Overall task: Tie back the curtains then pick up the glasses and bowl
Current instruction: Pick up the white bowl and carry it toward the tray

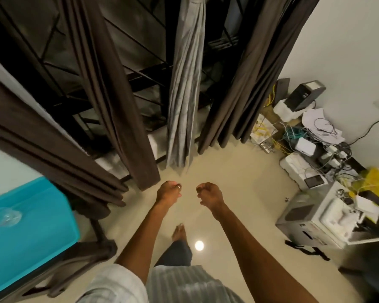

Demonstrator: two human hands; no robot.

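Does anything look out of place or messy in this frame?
Yes: a tangle of cables, papers and small boxes is heaped on the floor against the right wall, beside a grey appliance that sits on the floor. The brown curtains hang loose, untied.

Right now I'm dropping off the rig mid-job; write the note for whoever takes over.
Left hand: fingers curled, nothing in its grip. Right hand: the same. Both held out low, touching no curtain.
Grey curtain hangs gathered in a narrow bundle; no tie shows. Brown curtains hang loose beside it.
A clear glass item, blurred, sits on the turquoise surface; no bowl in view.
Done: nothing certain. Still to do: tie the curtains, collect glasses and bowl.
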